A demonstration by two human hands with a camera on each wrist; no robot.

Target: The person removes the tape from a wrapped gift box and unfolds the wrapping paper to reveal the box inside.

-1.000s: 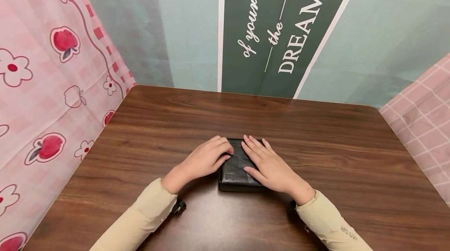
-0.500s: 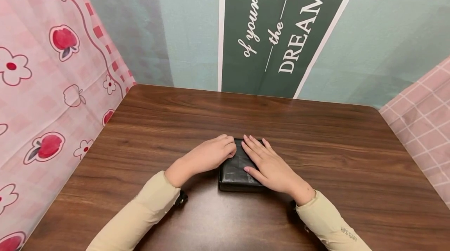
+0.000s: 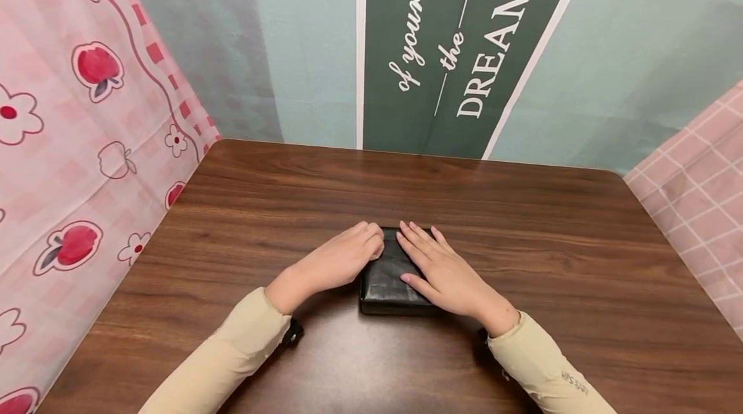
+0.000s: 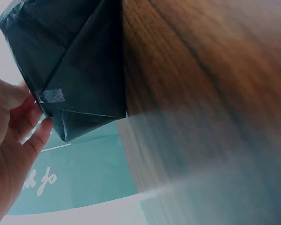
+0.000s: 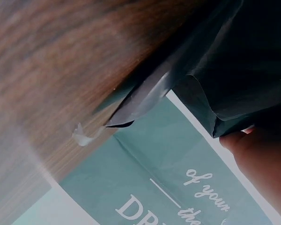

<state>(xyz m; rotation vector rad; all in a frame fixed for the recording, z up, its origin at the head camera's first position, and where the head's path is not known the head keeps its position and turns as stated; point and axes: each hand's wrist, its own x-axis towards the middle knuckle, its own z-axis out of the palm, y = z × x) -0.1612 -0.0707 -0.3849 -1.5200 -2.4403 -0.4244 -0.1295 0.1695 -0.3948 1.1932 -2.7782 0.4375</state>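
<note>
A flat box wrapped in black plastic [image 3: 390, 289] lies on the brown wooden table. My right hand [image 3: 449, 273] rests flat over its right part, fingers spread. At the upper left edge of the box, my left hand [image 3: 339, 256] touches the wrapping with curled fingers. Seen from the left wrist, those fingertips meet the edge beside a short piece of clear tape [image 4: 52, 95] on the folded end. Whether they pinch the tape is hidden. The right wrist view shows a loose flap of wrapping [image 5: 143, 98] sticking out, with a whitish tape scrap [image 5: 83, 136] at its tip.
The wooden table [image 3: 551, 240] extends around the box on all sides. A green curtain with white lettering [image 3: 502, 40] hangs behind it. Pink patterned cloth [image 3: 69, 143] hangs on the left, and pink checked cloth [image 3: 702, 188] on the right.
My left fingers have curled in more at the box's upper left edge, and the thumb has gone out of sight in the head view. The right hand and box stay put.
</note>
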